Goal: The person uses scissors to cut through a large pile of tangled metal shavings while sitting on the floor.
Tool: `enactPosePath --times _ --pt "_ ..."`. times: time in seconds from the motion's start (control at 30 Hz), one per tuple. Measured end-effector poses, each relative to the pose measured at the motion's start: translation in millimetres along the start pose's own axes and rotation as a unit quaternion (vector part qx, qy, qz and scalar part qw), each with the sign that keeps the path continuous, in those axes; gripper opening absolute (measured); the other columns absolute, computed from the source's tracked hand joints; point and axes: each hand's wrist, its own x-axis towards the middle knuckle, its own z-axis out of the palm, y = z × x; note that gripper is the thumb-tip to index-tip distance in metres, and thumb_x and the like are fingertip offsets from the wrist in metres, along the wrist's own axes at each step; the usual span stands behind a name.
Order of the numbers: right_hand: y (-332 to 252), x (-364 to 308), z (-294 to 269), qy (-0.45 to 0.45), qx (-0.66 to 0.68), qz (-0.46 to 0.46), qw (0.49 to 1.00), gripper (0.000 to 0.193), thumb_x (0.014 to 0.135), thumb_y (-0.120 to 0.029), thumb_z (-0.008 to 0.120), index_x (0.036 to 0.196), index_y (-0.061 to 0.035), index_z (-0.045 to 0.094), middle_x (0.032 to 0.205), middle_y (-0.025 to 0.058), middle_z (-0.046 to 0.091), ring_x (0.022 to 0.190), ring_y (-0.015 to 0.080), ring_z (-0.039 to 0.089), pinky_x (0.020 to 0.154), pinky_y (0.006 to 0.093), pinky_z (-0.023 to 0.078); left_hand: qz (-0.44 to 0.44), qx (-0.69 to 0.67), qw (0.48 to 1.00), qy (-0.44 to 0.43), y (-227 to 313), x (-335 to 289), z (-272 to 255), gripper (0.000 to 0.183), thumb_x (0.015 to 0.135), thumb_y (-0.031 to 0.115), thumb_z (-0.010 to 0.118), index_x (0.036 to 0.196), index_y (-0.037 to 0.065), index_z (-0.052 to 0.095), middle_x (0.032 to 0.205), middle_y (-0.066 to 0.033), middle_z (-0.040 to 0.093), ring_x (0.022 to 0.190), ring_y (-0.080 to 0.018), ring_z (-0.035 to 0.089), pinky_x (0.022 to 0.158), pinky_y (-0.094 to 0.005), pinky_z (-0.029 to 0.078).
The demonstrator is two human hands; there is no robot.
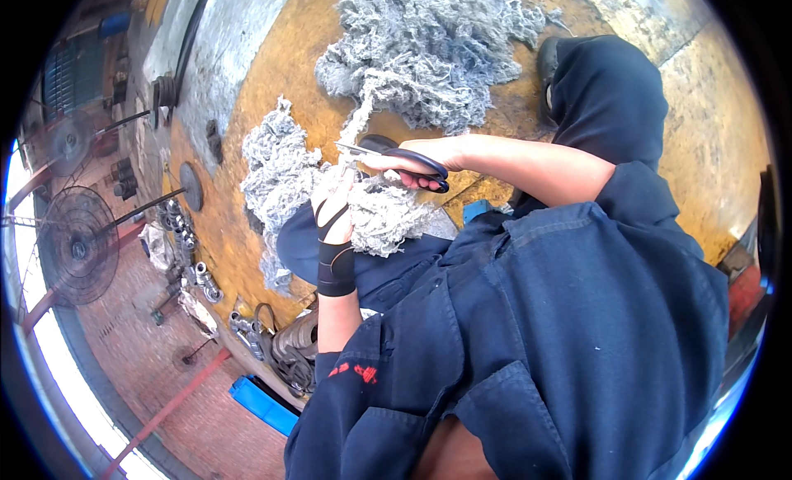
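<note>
My right hand (pixel 437 154) is closed round a pair of scissors (pixel 431 162) with dark loop handles, its blades pointing left across a twisted strand (pixel 356 121) of pale grey fibre. That strand runs down from a large fluffy heap of tangled grey yarn (pixel 429 47) to my left hand (pixel 332 212), which has a black wrist wrap (pixel 336 268). Fingers of this hand are closed on the strand just below the blades. A smaller grey tuft (pixel 276 162) lies left of it, and a whitish clump (pixel 388 216) rests over my lap, against the left hand.
I sit on a worn yellow-brown surface (pixel 239 134). Along its left edge lie metal fittings (pixel 206 282) and dark hoses or straps (pixel 297 369). Round fans (pixel 78 245) stand farther left, above a brick floor (pixel 206 406) with a blue bin (pixel 264 404).
</note>
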Motion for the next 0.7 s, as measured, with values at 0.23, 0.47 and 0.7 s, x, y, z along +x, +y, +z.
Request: enactPosePath --times 0.23,0.47,0.7 --pt "-2.8 -9.8 -2.0 0.038 -0.025 -0.005 0.999 0.071 0.077 -0.075 0.049 0.058 -0.0065 0.047 0.05 0.0012 0.042 0.037 0.0109 0.043 0.036 0.0251 0.035 0.087 0.066 0.991 -0.083 -1.3 14.1 11.5 0.014 0.088 0.005 0.053 0.092 -0.004 0.062 0.081 -0.0073 0.063 0.077 -0.0134 0.057 0.073 -0.0257 0.044" --pt "-2.0 -15.4 -8.2 0.084 0.0 -0.016 0.996 0.07 0.079 -0.074 0.048 0.057 -0.0077 0.045 0.049 0.0001 0.041 0.04 0.0095 0.042 0.037 0.0254 0.035 0.066 0.035 0.994 -0.08 16.2 8.2 21.6 0.013 0.088 0.004 0.052 0.095 -0.002 0.062 0.081 -0.0057 0.063 0.075 -0.0113 0.055 0.069 -0.0243 0.043" --pt "-8.1 -15.3 -11.5 0.05 -0.104 -0.03 0.993 0.08 0.068 -0.085 0.046 0.063 -0.0048 0.05 0.06 0.0039 0.049 0.045 0.0125 0.048 0.043 0.0264 0.042 0.151 0.097 0.978 -0.104 19.5 8.3 29.3 0.012 0.086 0.002 0.053 0.095 -0.002 0.061 0.083 -0.0094 0.064 0.073 -0.0118 0.056 0.067 -0.0255 0.044"
